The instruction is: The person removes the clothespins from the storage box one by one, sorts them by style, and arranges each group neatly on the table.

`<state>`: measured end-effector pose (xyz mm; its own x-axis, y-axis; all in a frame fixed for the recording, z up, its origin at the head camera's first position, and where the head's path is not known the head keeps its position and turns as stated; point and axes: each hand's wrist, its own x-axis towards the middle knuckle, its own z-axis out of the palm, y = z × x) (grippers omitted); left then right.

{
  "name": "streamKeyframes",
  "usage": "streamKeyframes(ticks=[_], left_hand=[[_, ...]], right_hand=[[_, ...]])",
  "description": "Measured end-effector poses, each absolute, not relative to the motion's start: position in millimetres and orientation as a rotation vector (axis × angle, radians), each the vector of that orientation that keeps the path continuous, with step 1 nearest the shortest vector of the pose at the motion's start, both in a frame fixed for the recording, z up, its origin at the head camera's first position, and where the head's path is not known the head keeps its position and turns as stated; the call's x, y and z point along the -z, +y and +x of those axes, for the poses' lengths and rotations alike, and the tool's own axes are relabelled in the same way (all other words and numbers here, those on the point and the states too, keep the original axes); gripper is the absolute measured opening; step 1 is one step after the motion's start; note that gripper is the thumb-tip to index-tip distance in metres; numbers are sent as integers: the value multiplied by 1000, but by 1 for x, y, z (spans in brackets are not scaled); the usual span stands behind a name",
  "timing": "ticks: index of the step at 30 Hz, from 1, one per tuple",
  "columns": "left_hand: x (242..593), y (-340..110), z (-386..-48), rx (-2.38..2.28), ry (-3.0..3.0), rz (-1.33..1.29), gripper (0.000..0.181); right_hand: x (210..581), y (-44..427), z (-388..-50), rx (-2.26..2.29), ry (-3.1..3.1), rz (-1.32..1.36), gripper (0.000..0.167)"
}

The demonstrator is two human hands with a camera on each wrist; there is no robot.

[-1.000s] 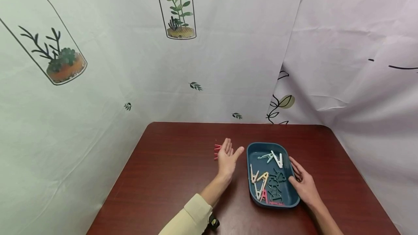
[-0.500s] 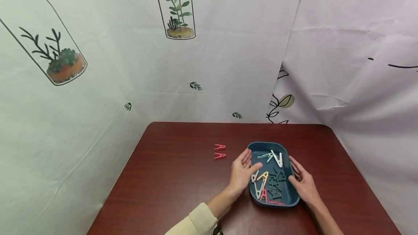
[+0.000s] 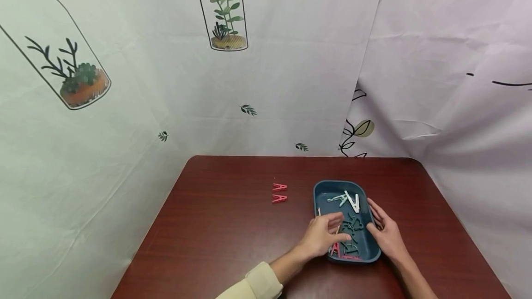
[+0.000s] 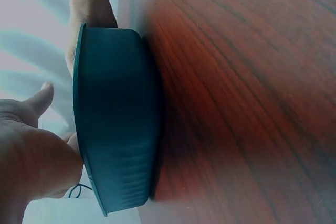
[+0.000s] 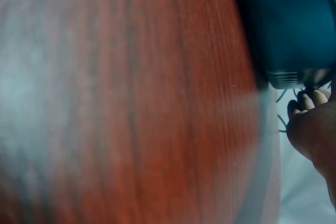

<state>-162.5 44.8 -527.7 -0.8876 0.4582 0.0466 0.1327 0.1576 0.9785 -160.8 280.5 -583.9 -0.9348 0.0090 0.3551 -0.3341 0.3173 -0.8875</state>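
A blue tray (image 3: 367, 246) holds several clothespins and dark green clips (image 3: 352, 223). Over its left rim reaches the left hand (image 3: 322, 235), fingers loosely extended and thumb apart, covering some of the clothespins; nothing shows between its fingers. In the left wrist view that hand (image 4: 37, 153) is beside the top edge of the tray (image 4: 115, 114). At the tray's right side the right hand (image 3: 387, 234) grips the wall, thumb at the rim and fingers along the outside. The right wrist view shows this hand (image 5: 317, 124) at the tray's end (image 5: 294, 30).
Two red clothespins (image 3: 280, 187) (image 3: 279, 198) lie on the brown table (image 3: 216, 225), left of the tray. A pale printed cloth (image 3: 291, 82) hangs behind the table. Inside the tray, pale clothespins (image 3: 352, 203) lie toward the far end and red ones (image 3: 335, 249) toward the near end.
The left hand has moved right and nearer, from beside the two red clothespins to over the tray, uncovering them. The right hand stays at the tray's side.
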Motion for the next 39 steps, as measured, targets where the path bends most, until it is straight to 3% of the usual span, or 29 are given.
streamKeyframes(ticks=[20,39], left_hand=[[525,42,-168,-1108,2459,1092,29],[521,48,-171,-607,2526,1277,17]], right_hand=[[584,282,-161,-1648,-2304,298,69],[582,280,-162,-1637,-2318,279,69]])
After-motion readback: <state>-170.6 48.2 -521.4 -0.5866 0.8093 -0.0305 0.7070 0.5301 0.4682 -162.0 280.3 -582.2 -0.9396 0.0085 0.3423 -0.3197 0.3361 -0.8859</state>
